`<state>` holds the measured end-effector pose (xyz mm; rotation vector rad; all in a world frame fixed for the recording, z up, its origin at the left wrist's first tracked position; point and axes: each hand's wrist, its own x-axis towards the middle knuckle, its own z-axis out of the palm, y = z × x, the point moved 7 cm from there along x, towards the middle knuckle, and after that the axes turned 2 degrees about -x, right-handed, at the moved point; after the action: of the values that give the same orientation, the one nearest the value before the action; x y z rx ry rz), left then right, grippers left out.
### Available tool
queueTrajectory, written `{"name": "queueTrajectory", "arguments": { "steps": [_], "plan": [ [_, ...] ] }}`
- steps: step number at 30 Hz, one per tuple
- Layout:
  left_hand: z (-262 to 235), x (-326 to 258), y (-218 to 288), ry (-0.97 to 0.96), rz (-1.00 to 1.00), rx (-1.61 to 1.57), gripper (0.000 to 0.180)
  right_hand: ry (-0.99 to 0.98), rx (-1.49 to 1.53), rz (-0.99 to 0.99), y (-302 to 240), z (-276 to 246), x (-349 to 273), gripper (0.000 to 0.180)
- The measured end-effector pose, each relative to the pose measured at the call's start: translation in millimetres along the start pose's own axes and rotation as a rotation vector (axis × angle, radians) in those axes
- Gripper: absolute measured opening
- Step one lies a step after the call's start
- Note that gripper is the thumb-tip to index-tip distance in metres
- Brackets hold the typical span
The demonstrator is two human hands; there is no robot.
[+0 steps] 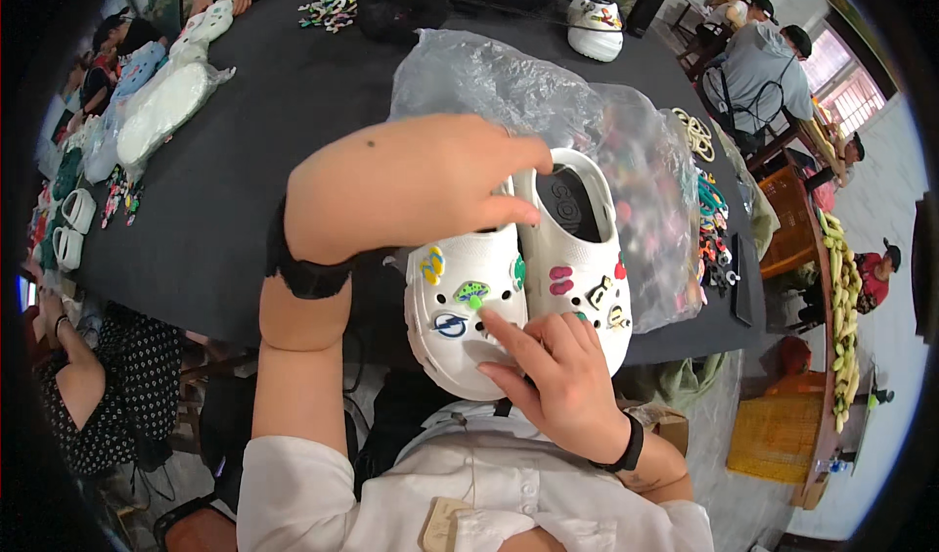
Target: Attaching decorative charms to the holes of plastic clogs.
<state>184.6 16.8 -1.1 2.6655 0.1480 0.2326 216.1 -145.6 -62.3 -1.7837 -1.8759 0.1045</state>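
Two white clogs stand side by side at the table's near edge, toes toward me. The left clog (445, 354) bears charms: yellow flip-flops, a green mushroom charm (472, 294), a round dark-blue lightning charm (451, 325) and a green one at the side. On the right clog (577, 259) are pink flip-flops, a red piece and a few more. My left hand (430, 176) reaches over the left clog's heel, its fingers closed on the opening's rim. Lying over the toes, my right hand (562, 361) has index finger and thumb apart, the index fingertip close beside the mushroom charm.
A clear plastic bag (489, 68) lies behind the clogs. Loose colourful charms (717, 215) sit at the right, next to a dark flat device (741, 278). Another decorated white clog (595, 32) stands at the far side. Wrapped shoes (166, 112) line the left edge, near other people.
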Motion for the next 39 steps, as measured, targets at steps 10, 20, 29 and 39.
{"name": "queueTrajectory", "arguments": {
  "steps": [10, 20, 29, 39],
  "plan": [
    [10.3, 3.3, -1.5, 0.000, 0.038, 0.063, 0.039, 0.038, 0.193, 0.007, 9.7, -6.5, -3.9, 0.036],
    [9.0, 0.8, 3.2, -0.015, 0.056, 0.074, 0.039, 0.169, 0.257, 0.127, 18.8, -9.2, -0.2, 0.040],
    [8.2, -3.2, 4.0, -0.003, 0.064, 0.111, 0.039, 0.116, 0.159, -0.004, 15.8, -9.5, 5.6, 0.031],
    [7.1, -1.0, 3.2, 0.013, 0.068, 0.089, 0.038, 0.100, 0.200, 0.062, 16.5, -7.0, 2.6, 0.030]
  ]
}}
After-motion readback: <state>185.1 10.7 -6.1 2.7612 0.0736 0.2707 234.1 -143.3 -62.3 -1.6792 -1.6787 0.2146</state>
